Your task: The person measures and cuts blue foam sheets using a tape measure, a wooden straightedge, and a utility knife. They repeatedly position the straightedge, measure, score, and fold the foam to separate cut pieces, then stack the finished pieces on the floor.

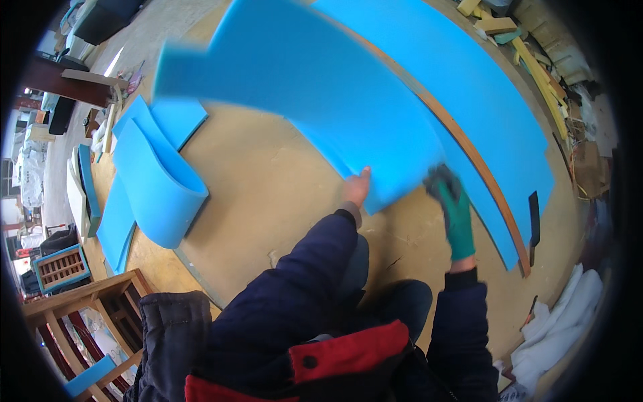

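A blue foam sheet is lifted and curved in front of me, its far left end blurred by motion. At its near edge, my bare left hand grips the foam, thumb showing and the other fingers mostly hidden behind it. My right hand, in a green glove with dark fingertips, pinches the sheet's right corner; the fingertips are slightly blurred. Beyond lies a larger flat blue foam sheet, with a long brown wooden strip resting along it.
Folded blue foam lies on the table's left side. A narrow black object sits near the strip's near end. White wadding is at lower right, wooden frames at lower left. Yellow foam offcuts line the far right.
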